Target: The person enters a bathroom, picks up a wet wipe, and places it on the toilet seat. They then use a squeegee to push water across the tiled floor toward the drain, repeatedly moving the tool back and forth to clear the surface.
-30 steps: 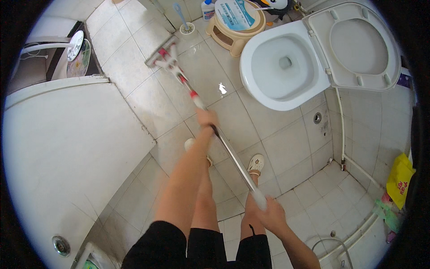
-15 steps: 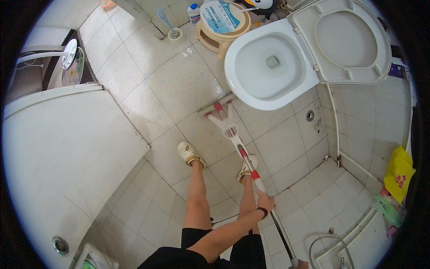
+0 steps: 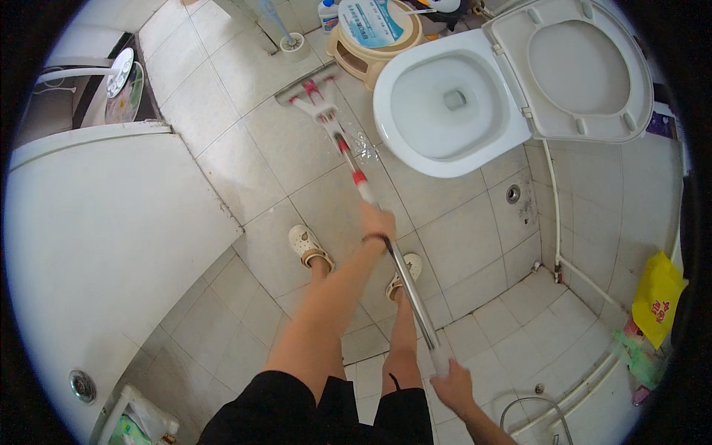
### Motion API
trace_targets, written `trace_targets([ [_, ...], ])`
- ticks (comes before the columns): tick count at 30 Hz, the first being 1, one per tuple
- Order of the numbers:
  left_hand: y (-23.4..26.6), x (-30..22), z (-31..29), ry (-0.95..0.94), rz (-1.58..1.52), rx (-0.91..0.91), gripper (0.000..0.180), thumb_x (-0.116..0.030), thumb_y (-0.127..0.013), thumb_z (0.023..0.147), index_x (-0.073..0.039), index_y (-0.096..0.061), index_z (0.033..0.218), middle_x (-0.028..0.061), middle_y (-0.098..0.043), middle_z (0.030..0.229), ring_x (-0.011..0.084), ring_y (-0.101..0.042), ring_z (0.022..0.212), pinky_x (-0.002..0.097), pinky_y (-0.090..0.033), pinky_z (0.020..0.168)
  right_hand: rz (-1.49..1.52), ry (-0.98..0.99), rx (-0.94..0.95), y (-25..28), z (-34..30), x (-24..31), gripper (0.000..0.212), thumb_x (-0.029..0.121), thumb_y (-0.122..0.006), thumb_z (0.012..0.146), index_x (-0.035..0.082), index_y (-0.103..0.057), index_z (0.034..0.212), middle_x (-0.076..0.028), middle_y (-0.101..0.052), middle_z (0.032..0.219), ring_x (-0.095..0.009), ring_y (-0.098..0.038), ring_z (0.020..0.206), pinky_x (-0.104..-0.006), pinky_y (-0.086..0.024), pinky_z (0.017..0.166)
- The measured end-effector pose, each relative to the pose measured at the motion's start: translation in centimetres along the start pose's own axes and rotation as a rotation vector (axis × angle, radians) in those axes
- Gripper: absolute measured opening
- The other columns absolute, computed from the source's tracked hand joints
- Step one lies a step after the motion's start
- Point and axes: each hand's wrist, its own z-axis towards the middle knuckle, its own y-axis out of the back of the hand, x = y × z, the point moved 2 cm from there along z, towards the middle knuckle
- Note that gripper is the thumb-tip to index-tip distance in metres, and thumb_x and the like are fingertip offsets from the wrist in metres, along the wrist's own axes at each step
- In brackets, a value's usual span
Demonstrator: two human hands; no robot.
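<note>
mop (image 3: 360, 180): slanting over the tile floor (image 3: 256, 144), mop head (image 3: 302, 86) near the brush holder (image 3: 295, 49) and beige stool (image 3: 351, 56)
left hand (image 3: 378, 222): grip's wrapped right round the pole (image 3: 412, 291), about midway, kinda blurry
right hand (image 3: 454, 387): grip curled around the pole's pale top end
toilet (image 3: 384, 111): lid's (image 3: 578, 67) up, right of the mop

One long silver-poled, red-and-white mop (image 3: 363, 184), two cream perforated clogs (image 3: 302, 243), one white toilet (image 3: 419, 122), one yellow bag (image 3: 656, 293) right.
</note>
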Motion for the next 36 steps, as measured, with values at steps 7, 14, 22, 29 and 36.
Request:
trace_targets([
  [7,-3.9,10.0,-20.3,0.102,0.082,0.22,0.041,-0.002,-0.049,0.072,0.003,-0.029,0.107,0.0218,-0.053,0.076,0.0343,-0.057,0.067,0.0404,-0.046,0.058,0.095,-0.332,0.108,-1.8,-14.5,-9.6,0.031,0.019,-0.054,0.063,-0.004,-0.055,0.084,-0.022,-0.055,0.066,-0.036,-0.054,0.065,-0.0403,-0.042,0.059],
  [14,-2.4,7.4,-27.5,0.416,-0.055,0.616,0.043,-0.004,-0.048,0.074,0.003,-0.021,0.107,0.0192,-0.051,0.074,0.0237,-0.055,0.049,0.0322,-0.044,0.037,-0.03,-0.429,0.07,-0.4,-19.9,-13.7,0.032,0.017,-0.055,0.061,-0.004,-0.056,0.085,-0.025,-0.056,0.072,-0.039,-0.054,0.069,-0.0432,-0.042,0.059],
  [22,0.2,3.8,-3.9,0.003,-0.022,-0.043,0.031,-0.009,-0.051,0.071,0.0,-0.033,0.095,0.0182,-0.052,0.067,0.0324,-0.056,0.067,0.0408,-0.045,0.06,-0.038,0.089,-0.096,-1.9,-3.4,-3.6,0.035,0.025,-0.059,0.062,-0.003,-0.052,0.08,-0.019,-0.055,0.061,-0.036,-0.055,0.058,-0.0422,-0.043,0.056],
  [29,0.5,0.8,2.5,0.129,0.001,-0.019,0.027,-0.008,-0.049,0.072,0.001,-0.035,0.094,0.0232,-0.053,0.082,0.0354,-0.055,0.073,0.0409,-0.044,0.063,0.054,0.045,-0.065,1.4,0.9,1.0,0.028,0.022,-0.056,0.064,-0.002,-0.049,0.076,-0.023,-0.055,0.066,-0.039,-0.054,0.064,-0.0456,-0.042,0.061],
  [36,-7.9,10.0,-19.2,-0.02,0.309,0.141,0.042,-0.013,-0.05,0.074,0.003,-0.027,0.105,0.0264,-0.052,0.086,0.0374,-0.054,0.08,0.0425,-0.042,0.071,-0.226,-0.324,0.104,0.4,-11.3,-15.7,0.037,0.026,-0.057,0.062,0.0,-0.053,0.088,-0.022,-0.057,0.074,-0.038,-0.055,0.074,-0.0436,-0.044,0.068],
])
